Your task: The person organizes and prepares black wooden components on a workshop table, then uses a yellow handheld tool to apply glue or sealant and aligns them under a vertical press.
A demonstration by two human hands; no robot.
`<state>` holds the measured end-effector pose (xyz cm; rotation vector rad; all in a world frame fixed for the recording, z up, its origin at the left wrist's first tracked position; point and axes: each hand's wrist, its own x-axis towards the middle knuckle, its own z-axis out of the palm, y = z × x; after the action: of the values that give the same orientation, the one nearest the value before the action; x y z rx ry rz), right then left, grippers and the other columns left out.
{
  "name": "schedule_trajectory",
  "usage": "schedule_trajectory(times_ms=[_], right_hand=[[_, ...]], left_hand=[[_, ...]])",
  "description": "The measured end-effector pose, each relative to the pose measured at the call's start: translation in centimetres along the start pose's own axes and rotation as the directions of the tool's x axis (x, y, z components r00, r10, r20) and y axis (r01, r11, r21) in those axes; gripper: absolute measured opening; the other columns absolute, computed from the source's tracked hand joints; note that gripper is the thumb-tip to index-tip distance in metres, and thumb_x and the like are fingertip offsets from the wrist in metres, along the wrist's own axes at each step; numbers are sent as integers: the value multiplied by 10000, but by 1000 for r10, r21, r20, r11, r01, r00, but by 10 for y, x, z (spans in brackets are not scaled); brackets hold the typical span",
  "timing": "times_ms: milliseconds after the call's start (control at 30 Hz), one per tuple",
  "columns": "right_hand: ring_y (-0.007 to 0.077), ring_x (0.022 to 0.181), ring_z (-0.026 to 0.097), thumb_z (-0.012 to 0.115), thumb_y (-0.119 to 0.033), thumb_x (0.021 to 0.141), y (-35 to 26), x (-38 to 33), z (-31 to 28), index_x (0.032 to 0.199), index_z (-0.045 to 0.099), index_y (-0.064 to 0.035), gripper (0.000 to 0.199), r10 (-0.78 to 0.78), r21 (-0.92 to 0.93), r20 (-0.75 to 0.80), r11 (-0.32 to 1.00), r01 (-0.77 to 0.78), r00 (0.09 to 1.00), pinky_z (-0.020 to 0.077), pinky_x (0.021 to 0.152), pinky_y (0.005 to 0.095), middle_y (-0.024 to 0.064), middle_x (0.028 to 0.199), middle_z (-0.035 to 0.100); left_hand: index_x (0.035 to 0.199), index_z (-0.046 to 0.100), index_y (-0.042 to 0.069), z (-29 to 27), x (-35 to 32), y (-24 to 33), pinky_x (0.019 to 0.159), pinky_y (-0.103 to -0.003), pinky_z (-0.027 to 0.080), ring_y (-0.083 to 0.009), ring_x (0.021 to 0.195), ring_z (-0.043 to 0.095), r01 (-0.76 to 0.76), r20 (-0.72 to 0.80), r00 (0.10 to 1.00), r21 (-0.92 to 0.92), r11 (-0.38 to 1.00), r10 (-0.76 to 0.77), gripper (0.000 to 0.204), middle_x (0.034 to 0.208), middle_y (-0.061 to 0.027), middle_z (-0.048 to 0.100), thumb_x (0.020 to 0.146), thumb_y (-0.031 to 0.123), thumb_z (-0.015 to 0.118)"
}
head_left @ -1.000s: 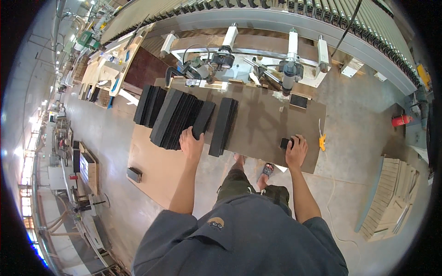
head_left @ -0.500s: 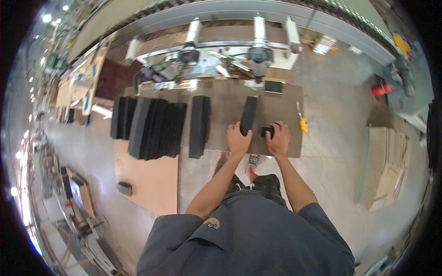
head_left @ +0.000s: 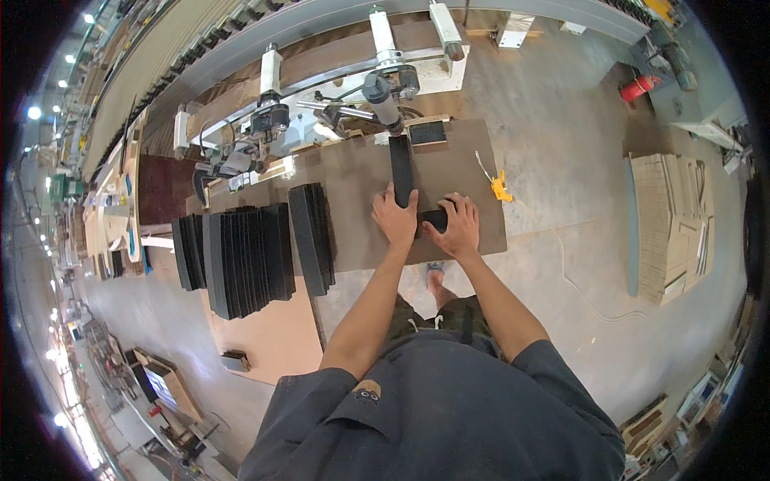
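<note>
Fingers of both hands are down on a long black strip (head_left: 402, 170) mid surface (head_left: 361, 184). Left hand (head_left: 395, 218) lies flat on strip's near end, fingers spread, pressing rather than wrapped. Right hand (head_left: 457, 227) sits just right of it, fingers curled over a short black block (head_left: 434, 218) at strip's near end; whether they fully grip it, can't tell.

Head view only. Strip runs near-to-far, far end touching the roller (head_left: 382, 99) of the machine (head_left: 321, 112) at far edge. Left of hands: loose black panel (head_left: 311, 237), then a bigger panel stack (head_left: 241, 260) w/ more beyond. Small dark pad (head_left: 427, 132) far right of strip; yellow clip (head_left: 500, 189) w/ cord at right edge.

Step, as I judge it: lining strip up w/ the roller for feeding. Next move likely needs a steady, straight push far-ward, both hands keeping it square, fingers staying clear of roller.
</note>
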<state>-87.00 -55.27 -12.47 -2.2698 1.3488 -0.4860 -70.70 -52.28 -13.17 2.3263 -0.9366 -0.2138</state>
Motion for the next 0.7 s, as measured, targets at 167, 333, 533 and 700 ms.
schedule_trajectory(times_ms=[167,333,533,700], right_hand=[[365,1427,457,807,-750,749,-6,2,-8,1310,655,-122,855,-64,6,-41,998,65,997,314,1247,555,89,1432,561],[328,1441,463,779,-816,709,-1,1,-7,1346,639,-124,951,-194,-58,28,979,195,981,277,1281,573,77,1432,559],[304,1443,476,755,-756,806,0,2,5,1374,627,-109,871,-116,-128,23,985,118,993,240,1297,592,97,1442,563],[299,1456,471,749,-716,838,-5,1,-1,1375,622,-100,827,-107,-125,38,986,110,994,241,1298,594,109,1453,563]], left_hand=[[1407,724,169,14,20,-28,1039,-570,423,-375,1180,605,-87,36,996,78,993,84,551,1223,-133,653,982,519,730],[1324,782,192,15,39,-25,1060,-606,395,-338,1179,620,-30,36,999,95,995,27,426,1138,-96,696,954,405,791],[1309,779,169,6,48,-20,1088,-623,375,-323,1184,618,9,151,988,25,1000,-13,433,1139,-67,710,926,367,825],[1440,690,161,4,47,-32,1162,-630,323,-360,1324,560,-174,85,981,-32,984,176,585,1303,-93,705,913,368,838]])
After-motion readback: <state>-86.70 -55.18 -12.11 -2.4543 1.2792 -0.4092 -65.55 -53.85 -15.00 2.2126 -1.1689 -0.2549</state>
